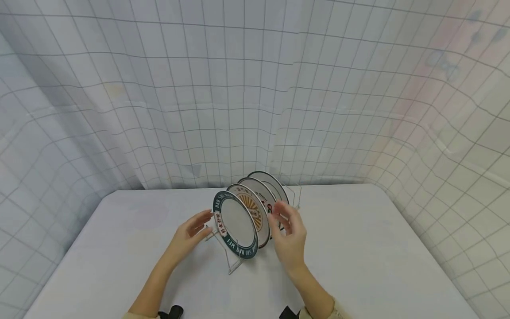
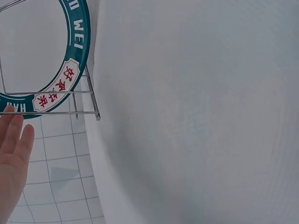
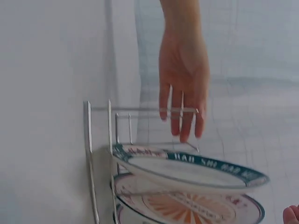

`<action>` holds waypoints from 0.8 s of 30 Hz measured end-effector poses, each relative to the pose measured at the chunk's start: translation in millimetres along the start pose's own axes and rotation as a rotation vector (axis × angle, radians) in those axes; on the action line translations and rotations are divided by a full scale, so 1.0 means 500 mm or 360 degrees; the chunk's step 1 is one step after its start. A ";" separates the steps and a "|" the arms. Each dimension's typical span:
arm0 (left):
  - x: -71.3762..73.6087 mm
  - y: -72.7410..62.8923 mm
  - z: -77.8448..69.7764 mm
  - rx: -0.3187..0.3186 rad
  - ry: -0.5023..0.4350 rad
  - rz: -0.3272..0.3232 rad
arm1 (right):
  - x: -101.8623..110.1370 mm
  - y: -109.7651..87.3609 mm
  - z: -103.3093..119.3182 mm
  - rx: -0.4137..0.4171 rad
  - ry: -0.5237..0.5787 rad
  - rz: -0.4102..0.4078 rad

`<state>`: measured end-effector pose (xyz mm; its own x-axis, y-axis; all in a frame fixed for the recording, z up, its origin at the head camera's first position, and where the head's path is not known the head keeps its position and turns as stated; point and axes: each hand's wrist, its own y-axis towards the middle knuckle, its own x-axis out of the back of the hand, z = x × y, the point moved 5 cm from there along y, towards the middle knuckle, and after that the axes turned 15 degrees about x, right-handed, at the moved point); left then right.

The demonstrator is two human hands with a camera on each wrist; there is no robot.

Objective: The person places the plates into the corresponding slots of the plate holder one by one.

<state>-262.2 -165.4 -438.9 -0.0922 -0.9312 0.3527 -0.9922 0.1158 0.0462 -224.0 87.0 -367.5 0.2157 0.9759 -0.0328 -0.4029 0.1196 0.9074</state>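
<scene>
Several round plates stand tilted in a row in a wire dish rack. The front plate is white with a dark green lettered rim and red characters. Behind it a plate carries an orange sunburst. My left hand is at the front plate's left side, fingers extended; in the left wrist view its fingertips lie by the rack's wire, contact unclear. My right hand is loosely bent to the right of the plates, holding nothing. In the right wrist view only a bit of the right hand shows.
The rack stands on a white table, towards its back edge. White grid-patterned curtains hang behind and at both sides. Two further plates stand at the back of the rack, partly hidden by those in front.
</scene>
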 end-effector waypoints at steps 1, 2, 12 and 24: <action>-0.002 0.002 0.003 -0.0003 -0.0027 0.0032 | -0.011 -0.009 0.012 0.0020 0.0017 0.0038; -0.005 0.004 0.004 -0.0012 -0.0048 0.0064 | -0.022 -0.019 0.022 0.0031 0.0022 0.0074; -0.023 0.008 0.015 -0.0018 -0.0046 0.0250 | -0.117 -0.131 0.043 -0.0169 -0.0112 0.0464; -0.021 0.014 0.018 -0.0013 -0.0073 0.0325 | -0.150 -0.168 0.013 -0.0408 -0.0429 0.0616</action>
<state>-269.1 -157.9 -450.9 -0.2950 -0.9030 0.3124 -0.9519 0.3062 -0.0140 -200.9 2.7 -438.4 0.2150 0.8801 0.4233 -0.6954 -0.1663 0.6991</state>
